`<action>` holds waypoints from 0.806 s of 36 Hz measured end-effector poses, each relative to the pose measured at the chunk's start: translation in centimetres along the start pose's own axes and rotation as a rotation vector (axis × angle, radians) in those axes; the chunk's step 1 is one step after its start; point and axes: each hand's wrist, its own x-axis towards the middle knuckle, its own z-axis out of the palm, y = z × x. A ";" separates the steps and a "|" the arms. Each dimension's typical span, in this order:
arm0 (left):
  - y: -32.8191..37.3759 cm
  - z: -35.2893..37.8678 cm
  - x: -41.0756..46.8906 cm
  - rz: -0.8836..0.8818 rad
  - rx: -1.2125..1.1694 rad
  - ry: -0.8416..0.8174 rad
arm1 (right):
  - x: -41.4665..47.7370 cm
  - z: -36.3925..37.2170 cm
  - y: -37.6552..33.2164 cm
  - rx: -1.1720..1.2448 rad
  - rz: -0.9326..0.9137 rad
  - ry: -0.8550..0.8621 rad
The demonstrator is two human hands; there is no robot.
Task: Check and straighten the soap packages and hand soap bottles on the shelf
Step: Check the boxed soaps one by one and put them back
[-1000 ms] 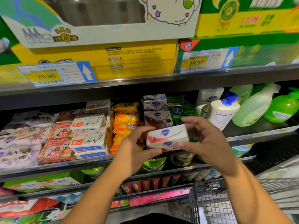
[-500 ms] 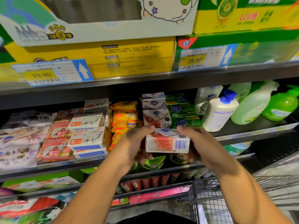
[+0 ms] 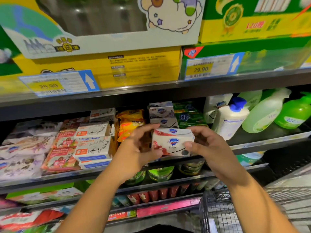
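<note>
Soap box [image 3: 173, 142] is gripped at its left end by left hand [image 3: 138, 148], fingers curled; right end is pinched by right hand [image 3: 208, 148].

A big yellow box [image 3: 143, 68] is parked on the top shelf. A pale carton [image 3: 117, 42] with a cartoon sheep is stacked right on it. Green-and-yellow boxes [image 3: 252, 22] are piled just to its right. One 29.90 price tag [image 3: 58, 83] is clipped across its lower left, and a second tag [image 3: 213, 67] just past its right edge. A wire cart [image 3: 218, 214] is seen well below, off to the right.
</note>
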 end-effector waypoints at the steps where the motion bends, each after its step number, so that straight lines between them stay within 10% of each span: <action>1: -0.3 -0.2 0.0 0.042 0.186 -0.022 | 0.1 0.2 0.0 0.005 0.025 0.017; 10: 0.0 -0.3 0.4 0.286 1.088 0.068 | 1.6 3.4 -1.0 -0.086 0.181 0.075; 17: 0.6 -4.1 -0.5 0.072 0.732 0.100 | 3.3 6.0 -1.8 -0.011 0.203 0.152; 29: -2.5 -18.3 -5.3 0.102 0.515 0.348 | 4.6 19.4 -1.9 -1.107 0.014 -0.251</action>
